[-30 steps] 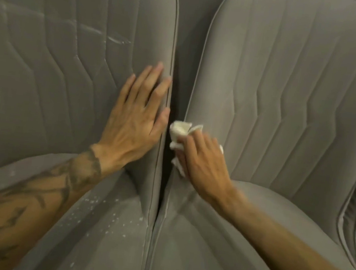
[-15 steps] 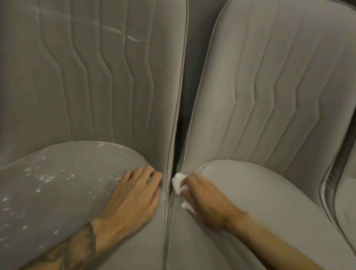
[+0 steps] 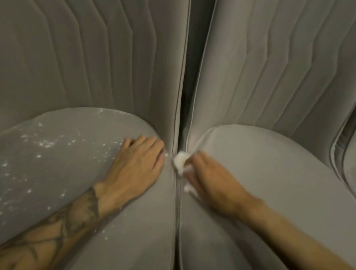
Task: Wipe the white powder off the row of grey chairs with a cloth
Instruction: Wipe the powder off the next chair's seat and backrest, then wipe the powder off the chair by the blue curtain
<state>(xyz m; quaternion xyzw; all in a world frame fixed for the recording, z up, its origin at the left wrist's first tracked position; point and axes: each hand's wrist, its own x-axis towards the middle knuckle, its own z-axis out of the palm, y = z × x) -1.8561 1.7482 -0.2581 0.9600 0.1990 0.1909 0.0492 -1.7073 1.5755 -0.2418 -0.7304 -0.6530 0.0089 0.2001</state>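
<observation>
My left hand [image 3: 139, 166] lies flat, fingers straight, on the powder-speckled left chair [image 3: 57, 187]; my right hand [image 3: 211, 184] (badly blurred) half-hides the cloth [image 3: 180, 160], and I can't tell its grip.

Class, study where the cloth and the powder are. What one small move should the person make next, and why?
Probably carry the cloth across the gap onto the left seat. The right hand holds the cloth at the inner edge of the middle seat, which looks clean, while white powder speckles the left seat beside the resting left hand.
</observation>
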